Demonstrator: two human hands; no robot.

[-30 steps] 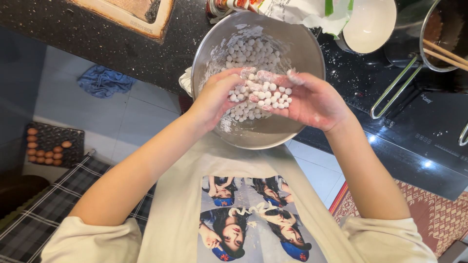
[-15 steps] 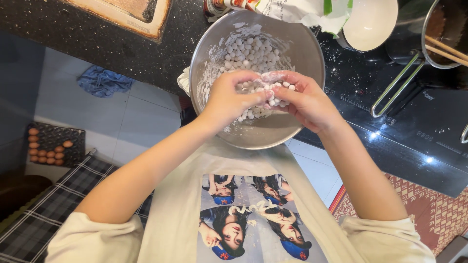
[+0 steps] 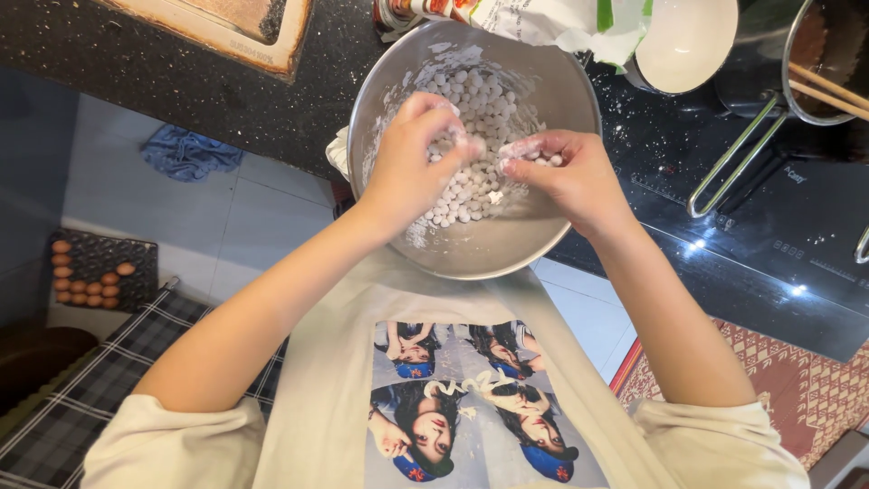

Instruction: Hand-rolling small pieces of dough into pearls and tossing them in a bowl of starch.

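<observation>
Balls of white dough (image 3: 471, 145), small and dusty with flour, fill the metal bowl (image 3: 552, 235) in the upper middle of the head view. The bowl sits at the edge of a dark counter (image 3: 181, 81).

Both hands are inside the bowl, close together but not touching. The left hand (image 3: 412, 172) curls its fingers down over some balls. The right hand (image 3: 566, 177) pinches a few balls between thumb and fingertips (image 3: 516, 154). Flour sticks to both hands.

The balls look soft and light. They would likely squash if squeezed hard, and may stick together where the flour is thin. A loose scoop with cupped fingers seems the best way to lift them. The bowl looks smooth and slippery, so its rim is the place to hold it.

At the upper right are a white bowl (image 3: 688, 41), a pot (image 3: 815, 63) with chopsticks (image 3: 828, 91), and a black stovetop (image 3: 778, 244). At the far left, eggs (image 3: 86, 276) sit in a tray on the floor.
</observation>
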